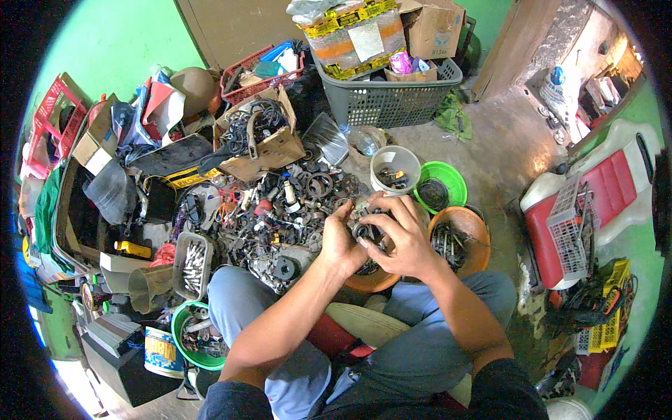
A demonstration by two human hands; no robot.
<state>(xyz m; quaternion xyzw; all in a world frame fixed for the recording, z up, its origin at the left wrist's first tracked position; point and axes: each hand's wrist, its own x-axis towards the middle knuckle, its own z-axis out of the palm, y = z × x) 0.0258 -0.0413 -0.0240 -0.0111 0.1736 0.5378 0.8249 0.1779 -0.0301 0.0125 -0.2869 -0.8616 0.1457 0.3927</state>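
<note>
My left hand (pixel 339 241) is cupped, its fingers curled round a small dark metal part (pixel 362 229) with a ring-like shape. From the other side my right hand (pixel 409 238) meets it, thumb and fingertips pinching the same part. The fingers cover much of it, so its exact kind does not show. Just beneath the hands sits an orange basin (pixel 371 282) with dark pieces in it, partly hidden by them. A heap of mixed metal and plastic parts (pixel 269 224) spreads over the floor to the left of my hands.
Beyond my hands stand a white bucket (pixel 414 157) and a green basin (pixel 458 180). An orange bowl of dark parts (pixel 483 238) is at the right. Nearer left are a tray of pale cylindrical pieces (pixel 192 266) and a green tub (pixel 180 325). A grey crate (pixel 385 105) stands behind.
</note>
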